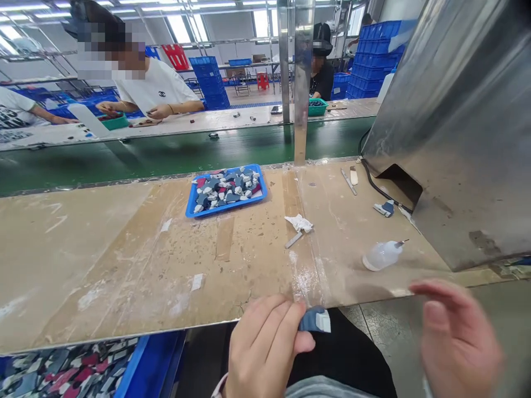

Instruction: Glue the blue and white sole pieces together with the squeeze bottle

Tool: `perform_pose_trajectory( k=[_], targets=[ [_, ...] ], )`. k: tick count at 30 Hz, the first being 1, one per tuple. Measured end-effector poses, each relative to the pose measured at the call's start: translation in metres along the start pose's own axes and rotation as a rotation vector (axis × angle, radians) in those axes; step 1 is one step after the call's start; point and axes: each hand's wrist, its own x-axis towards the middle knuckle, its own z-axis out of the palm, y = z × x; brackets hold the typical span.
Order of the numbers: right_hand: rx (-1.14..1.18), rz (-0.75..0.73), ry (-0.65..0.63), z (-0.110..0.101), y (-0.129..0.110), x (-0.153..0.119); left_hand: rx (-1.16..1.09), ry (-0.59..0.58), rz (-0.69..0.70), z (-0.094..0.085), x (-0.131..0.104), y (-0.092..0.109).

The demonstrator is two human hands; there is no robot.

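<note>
My left hand (265,342) is closed on a small blue-grey piece with a white end (315,320), just over the table's front edge. My right hand (460,337) is apart from it at the lower right, blurred, fingers and thumb spread with nothing seen between them. Nearest to that hand, a translucent squeeze bottle with a thin needle tip (380,256) lies tilted on the table. A similar blue-and-white piece (385,208) rests by the metal housing. Farther back, a blue tray (189,207) holds many blue-grey, white and dark red pieces.
A crumpled white tissue (299,223) and a short metal strip (293,239) lie mid-table. A metal housing (448,138) with a black cable stands at right. Behind runs a green conveyor belt (166,157); people sit beyond it. A blue bin (145,359) of pieces is below left.
</note>
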Motion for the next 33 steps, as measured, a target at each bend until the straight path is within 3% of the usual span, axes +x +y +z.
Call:
perform_pose_trajectory(
  k=[3, 4, 6, 8, 11, 16, 20, 24, 27, 33],
  targets=[
    [0.637, 0.432, -0.727, 0.014, -0.031, -0.026, -0.028, -0.053, 0.091, -0.002, 0.004, 0.006],
    [0.803, 0.575, -0.887, 0.021, -0.038, -0.032, -0.048, -0.069, 0.112, -0.003, 0.004, 0.008],
    [1.042, 0.777, -1.044, 0.034, -0.046, -0.04, -0.08, -0.084, 0.136, -0.004, 0.004, 0.011],
    [1.159, 0.875, -1.056, 0.041, -0.046, -0.043, -0.092, -0.078, 0.148, -0.005, 0.002, 0.013],
    [1.156, 0.911, -1.055, 0.04, -0.043, -0.041, -0.11, -0.08, 0.172, -0.007, 0.0, 0.015],
    [0.991, 0.797, -1.13, 0.038, -0.046, -0.032, -0.114, -0.102, 0.169, -0.01, 0.003, 0.016],
    [1.033, 0.683, -1.061, 0.042, -0.049, -0.034, -0.127, -0.102, 0.148, -0.014, 0.006, 0.018],
    [1.019, 0.727, -1.101, 0.042, -0.05, -0.036, -0.152, -0.118, 0.177, -0.017, 0.007, 0.02],
    [0.98, 0.708, -1.092, 0.041, -0.051, -0.036, -0.273, -0.148, 0.159, -0.016, 0.011, 0.015],
    [1.1, 0.675, -1.081, 0.047, -0.051, -0.044, -0.719, -0.29, -0.014, -0.013, 0.027, 0.005]
  ],
)
